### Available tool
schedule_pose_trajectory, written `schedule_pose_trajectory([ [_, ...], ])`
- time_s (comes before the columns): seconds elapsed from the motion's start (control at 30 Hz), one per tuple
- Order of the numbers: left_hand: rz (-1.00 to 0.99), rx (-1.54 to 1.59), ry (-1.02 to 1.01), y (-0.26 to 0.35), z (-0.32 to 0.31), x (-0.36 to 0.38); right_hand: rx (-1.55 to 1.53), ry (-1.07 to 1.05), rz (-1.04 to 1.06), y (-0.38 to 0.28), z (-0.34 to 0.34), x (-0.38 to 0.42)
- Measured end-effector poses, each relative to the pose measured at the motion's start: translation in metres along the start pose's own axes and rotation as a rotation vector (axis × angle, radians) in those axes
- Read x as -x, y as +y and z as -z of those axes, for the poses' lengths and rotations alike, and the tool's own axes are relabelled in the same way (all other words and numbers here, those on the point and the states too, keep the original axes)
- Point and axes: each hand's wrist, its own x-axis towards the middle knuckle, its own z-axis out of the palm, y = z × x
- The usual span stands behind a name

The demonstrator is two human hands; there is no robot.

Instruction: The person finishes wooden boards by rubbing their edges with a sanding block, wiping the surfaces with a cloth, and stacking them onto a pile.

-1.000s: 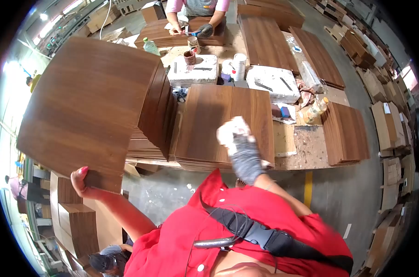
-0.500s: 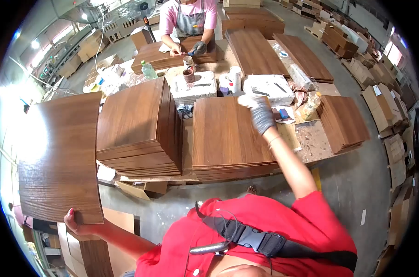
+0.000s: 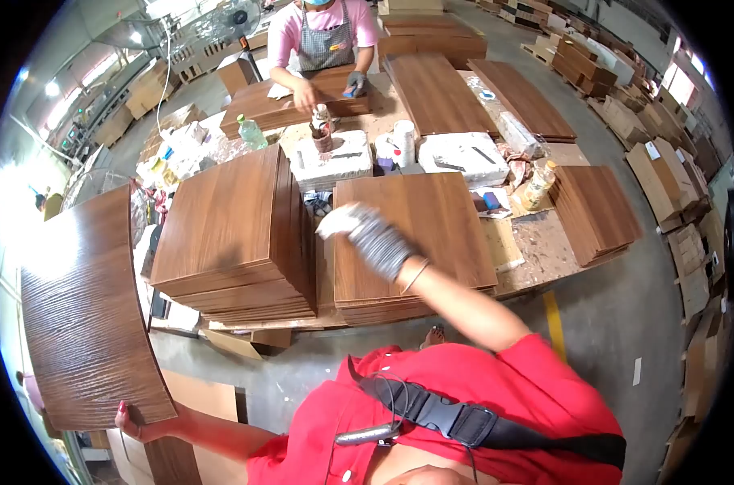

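Note:
My bare left hand (image 3: 132,422) grips the lower edge of a dark brown wood-grain panel (image 3: 84,307), which stands tilted up at the far left, off the table. The thumb lies on its near face; the other fingers are hidden behind it. My right hand (image 3: 371,241), in a grey glove, is closed around a bunched white cloth (image 3: 341,220). It hovers over the left part of a middle stack of brown panels (image 3: 419,263). Left of that stands a taller stack of similar panels (image 3: 217,206), between my two hands.
Across the table a person in a striped apron (image 3: 325,40) reaches toward a small cup (image 3: 322,139). White foam blocks (image 3: 464,159), a plastic bottle (image 3: 539,186), a green-capped bottle (image 3: 252,132) and more panels (image 3: 597,210) cover the tabletop. Cardboard (image 3: 250,339) juts out below its front edge.
My right hand has swept left and nearer to me from the middle stack's far right corner. The held panel has shifted left and down. The other person's bare hand has moved to the cup.

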Motion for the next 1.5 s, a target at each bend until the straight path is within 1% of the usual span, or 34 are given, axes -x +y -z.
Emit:
schedule_pose_trajectory([
  [0.03, -0.061, -0.026, -0.012, 0.005, 0.002, 0.0, 0.117, 0.148, -0.043, 0.025, 0.027, 0.007],
  [0.07, -0.123, -0.051, -0.023, 0.012, 0.001, 0.001, -0.047, 0.155, -0.273, 0.099, 0.059, 0.021],
  [0.1, -0.127, -0.059, -0.026, 0.018, 0.004, -0.003, 0.026, 0.329, -0.557, 0.125, 0.09, 0.041],
  [0.13, -0.068, 0.053, -0.01, 0.021, 0.007, -0.006, 0.686, 0.012, -0.848, 0.155, 0.127, 0.046],
  [0.17, -0.039, 0.106, -0.007, 0.023, 0.01, -0.008, 0.527, 0.508, -1.048, 0.214, 0.123, 0.072],
  [0.2, -0.01, 0.159, -0.002, 0.024, 0.013, -0.01, 1.161, 0.25, -0.7, 0.21, 0.117, 0.093],
  [0.23, -0.054, 0.131, 0.014, 0.022, 0.018, -0.014, 1.374, 0.19, -0.718, 0.19, 0.101, 0.08],
  [0.27, -0.101, 0.101, 0.03, 0.02, 0.025, -0.019, 0.856, 0.222, -0.76, 0.217, 0.088, 0.061],
  [0.33, -0.215, 0.061, 0.043, 0.027, 0.016, -0.021, 0.561, 0.089, -0.621, 0.223, 0.05, 0.025],
  [0.37, -0.272, 0.041, 0.051, 0.031, 0.011, -0.022, 0.775, -0.071, -0.457, 0.196, 0.02, -0.001],
  [0.4, -0.164, 0.056, 0.108, 0.037, 0.006, -0.022, 0.885, -0.017, -0.391, 0.199, -0.017, -0.01],
  [0.43, -0.16, 0.036, 0.125, 0.042, 0.0, -0.02, 0.994, 0.039, -0.322, 0.2, -0.046, -0.015],
  [0.5, -0.15, -0.003, 0.158, 0.052, -0.015, -0.015, 0.941, -0.348, -0.416, 0.167, -0.077, -0.008],
  [0.57, -0.286, -0.122, 0.089, 0.043, -0.001, -0.018, 0.956, -0.276, -0.26, 0.083, -0.088, 0.019],
  [0.6, -0.203, 0.018, 0.083, 0.04, 0.012, -0.027, 0.952, -0.29, -0.239, 0.05, -0.095, 0.034],
  [0.63, -0.199, 0.011, 0.088, 0.034, 0.024, -0.028, 0.948, -0.308, -0.223, 0.02, -0.099, 0.046],
  [0.7, -0.313, -0.143, 0.052, 0.032, 0.022, -0.026, 0.951, -0.348, -0.055, -0.042, -0.098, 0.059],
  [0.73, -0.349, -0.189, 0.038, 0.034, 0.013, -0.022, 0.621, -0.376, -0.115, -0.048, -0.109, 0.067],
  [0.77, -0.324, -0.114, 0.069, 0.035, 0.002, -0.016, 0.293, -0.392, -0.166, -0.051, -0.118, 0.072],
  [0.83, -0.29, -0.022, 0.099, 0.032, -0.012, -0.011, -0.156, -0.215, -0.073, -0.07, -0.122, 0.074],
  [0.87, -0.363, -0.141, 0.082, 0.028, -0.012, -0.012, -0.232, -0.186, -0.178, -0.083, -0.107, 0.075],
  [0.9, -0.395, -0.202, 0.065, 0.025, -0.012, -0.014, -0.078, -0.065, -0.096, -0.082, -0.093, 0.071],
  [0.93, -0.427, -0.262, 0.049, 0.021, -0.011, -0.016, 0.115, 0.027, -0.099, -0.072, -0.079, 0.073],
  [0.97, -0.419, -0.192, 0.042, 0.017, -0.009, -0.017, 0.309, 0.114, -0.096, -0.059, -0.062, 0.074],
  [1.03, -0.4, -0.112, 0.036, 0.011, -0.009, -0.017, 0.188, 0.051, -0.229, -0.035, -0.007, 0.067],
  [1.07, -0.3, 0.046, 0.056, 0.008, -0.012, -0.016, 0.582, -0.077, -0.655, -0.018, -0.025, 0.096],
  [1.1, -0.251, 0.077, 0.09, 0.0, -0.017, -0.013, 0.78, -0.127, -0.326, 0.02, -0.045, 0.12],
  [1.13, -0.212, 0.086, 0.129, -0.008, -0.02, -0.013, -0.067, 0.135, -0.287, 0.032, -0.083, 0.133],
  [1.2, -0.147, 0.113, 0.189, -0.02, -0.024, -0.014, -0.988, 0.296, -0.403, 0.011, -0.144, 0.148],
  [1.27, -0.094, 0.226, 0.169, -0.024, -0.04, -0.013, -1.053, 0.222, -0.618, -0.003, -0.147, 0.151],
  [1.33, -0.2, 0.15, 0.111, -0.027, -0.051, -0.012, -0.363, 0.062, -0.263, -0.028, -0.114, 0.123],
  [1.4, -0.298, 0.037, 0.054, -0.031, -0.055, -0.01, 0.159, -0.047, -0.204, -0.045, -0.065, 0.116],
  [1.43, -0.328, -0.008, 0.034, -0.029, -0.059, -0.006, 0.334, -0.069, -0.317, -0.053, -0.027, 0.134],
  [1.5, -0.359, -0.072, 0.013, -0.013, -0.072, 0.005, 0.631, 0.128, -0.489, -0.076, 0.033, 0.168],
])
